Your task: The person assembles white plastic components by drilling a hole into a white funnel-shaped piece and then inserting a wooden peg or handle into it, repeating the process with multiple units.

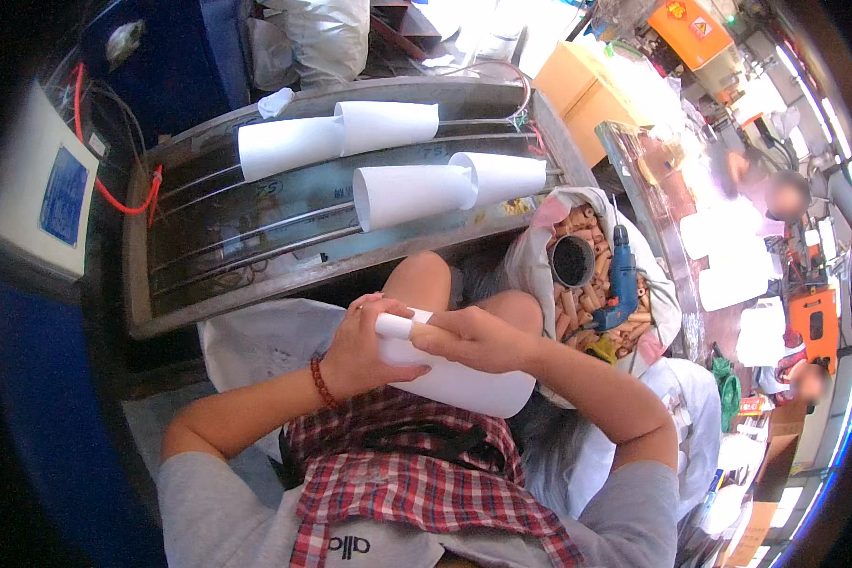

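Observation:
In my lap lies a white tapered tube (pixel 478 383), its wide end toward the right. My left hand (pixel 355 346) is wrapped round its left end, fingers curled. Over the same end, my right hand (pixel 478 339) is closed, thumb and fingers pinching by a small white cylindrical piece (pixel 394 327). Whether that piece is loose or part of the tube I cannot tell. Beyond my knees, several similar white tubes (pixel 412 197) sit in pairs on metal rods across a shallow grey-framed trough (pixel 227 303).
Right of my knees, an open white sack (pixel 658 284) holds short tan tubular pieces (pixel 577 222), a blue power drill (pixel 621 275) and a dark cup (pixel 572 260). A control box (pixel 43 180) and red hose (pixel 79 104) are at left. A cardboard box (pixel 587 95) stands far right; people work beyond.

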Demonstrator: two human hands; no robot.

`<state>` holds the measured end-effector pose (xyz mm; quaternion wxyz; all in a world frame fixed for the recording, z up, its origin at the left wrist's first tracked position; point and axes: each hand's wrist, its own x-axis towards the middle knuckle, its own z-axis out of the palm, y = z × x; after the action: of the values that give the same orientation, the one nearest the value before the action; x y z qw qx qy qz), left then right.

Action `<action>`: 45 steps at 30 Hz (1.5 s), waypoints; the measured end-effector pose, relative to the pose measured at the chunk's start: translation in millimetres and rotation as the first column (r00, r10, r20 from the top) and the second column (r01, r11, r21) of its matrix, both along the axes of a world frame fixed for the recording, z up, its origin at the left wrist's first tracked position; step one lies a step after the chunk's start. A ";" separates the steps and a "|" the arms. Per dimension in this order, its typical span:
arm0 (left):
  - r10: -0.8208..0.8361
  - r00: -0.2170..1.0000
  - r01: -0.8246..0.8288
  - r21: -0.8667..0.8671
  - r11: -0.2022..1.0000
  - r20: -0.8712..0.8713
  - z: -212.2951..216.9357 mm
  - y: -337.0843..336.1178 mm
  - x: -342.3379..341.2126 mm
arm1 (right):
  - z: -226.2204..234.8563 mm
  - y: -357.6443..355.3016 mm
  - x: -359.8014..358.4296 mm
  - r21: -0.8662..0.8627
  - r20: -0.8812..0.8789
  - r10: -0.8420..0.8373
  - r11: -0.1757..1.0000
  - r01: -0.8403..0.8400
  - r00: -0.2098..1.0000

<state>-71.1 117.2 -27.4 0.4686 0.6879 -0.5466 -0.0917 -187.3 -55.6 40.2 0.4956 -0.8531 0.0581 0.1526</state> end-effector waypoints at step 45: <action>-0.010 0.957 0.140 0.431 0.892 -0.289 83.5 -115.4 52.4 | -82.8 -18.6 -591.4 -0.590 0.090 -0.931 -0.335 0.734 -0.353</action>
<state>-18.7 1.8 56.1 0.3665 0.7352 -0.4657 -0.3290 -778.7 -74.3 -42.5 0.1872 -0.4742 0.8512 -0.1248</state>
